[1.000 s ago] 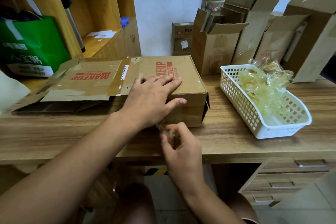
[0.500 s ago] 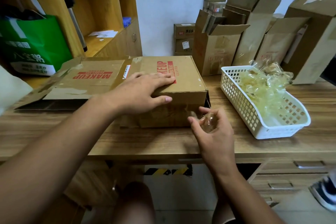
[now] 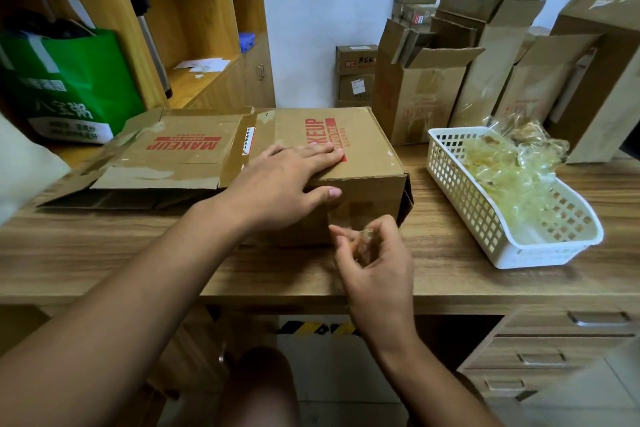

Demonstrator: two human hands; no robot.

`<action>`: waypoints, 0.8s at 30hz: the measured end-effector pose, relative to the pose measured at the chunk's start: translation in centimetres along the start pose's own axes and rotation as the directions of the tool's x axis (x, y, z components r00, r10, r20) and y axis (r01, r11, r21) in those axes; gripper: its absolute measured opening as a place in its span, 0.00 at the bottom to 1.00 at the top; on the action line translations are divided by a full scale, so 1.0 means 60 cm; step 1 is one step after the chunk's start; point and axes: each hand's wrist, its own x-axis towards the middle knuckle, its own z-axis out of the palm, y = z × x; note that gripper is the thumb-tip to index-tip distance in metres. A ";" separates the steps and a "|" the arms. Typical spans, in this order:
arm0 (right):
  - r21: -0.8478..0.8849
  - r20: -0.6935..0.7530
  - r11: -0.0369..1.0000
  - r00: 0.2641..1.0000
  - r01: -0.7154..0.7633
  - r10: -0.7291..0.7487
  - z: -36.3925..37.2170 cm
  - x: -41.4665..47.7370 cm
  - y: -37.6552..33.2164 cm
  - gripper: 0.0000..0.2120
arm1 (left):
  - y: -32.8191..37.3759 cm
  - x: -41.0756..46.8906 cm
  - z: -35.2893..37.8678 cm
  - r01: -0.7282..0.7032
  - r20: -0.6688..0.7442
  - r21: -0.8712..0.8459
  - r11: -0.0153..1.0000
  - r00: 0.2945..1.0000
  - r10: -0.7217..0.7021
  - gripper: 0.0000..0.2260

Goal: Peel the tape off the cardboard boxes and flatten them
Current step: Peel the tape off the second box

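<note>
A brown cardboard box (image 3: 367,163) printed MAKEUP lies on the wooden desk, its left end opened out into flat flaps (image 3: 180,156). My left hand (image 3: 280,180) rests flat on the box top, thumb against the near side. My right hand (image 3: 374,260) is just in front of the box's near right corner and pinches a crumpled piece of clear tape (image 3: 365,241) whose other end still seems stuck to the box's near side.
A white plastic basket (image 3: 485,211) holding a heap of peeled clear tape stands on the desk to the right. Several opened cardboard boxes (image 3: 426,90) lean against the back wall. A green bag (image 3: 69,87) and wooden shelves are at the left. Drawers sit below right.
My right hand first moved right along the box's near side with the tape, then came back slightly left and nearer the box face. My left hand stayed on the box top.
</note>
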 end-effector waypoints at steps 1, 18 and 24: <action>0.010 0.004 1.000 1.000 -0.005 0.005 0.004 -0.001 -0.002 0.17 | 0.000 0.000 0.001 -0.002 -0.001 -0.002 1.000 1.000 0.002 0.29; -0.222 0.088 0.969 0.992 0.106 -0.088 -0.016 0.018 -0.002 0.24 | -0.032 0.007 -0.042 0.020 0.203 -0.239 0.971 0.979 0.030 0.29; -0.322 0.127 0.945 0.992 0.052 -0.011 -0.030 0.045 0.013 0.22 | -0.039 0.000 -0.043 0.035 0.228 -0.251 0.967 0.973 0.024 0.28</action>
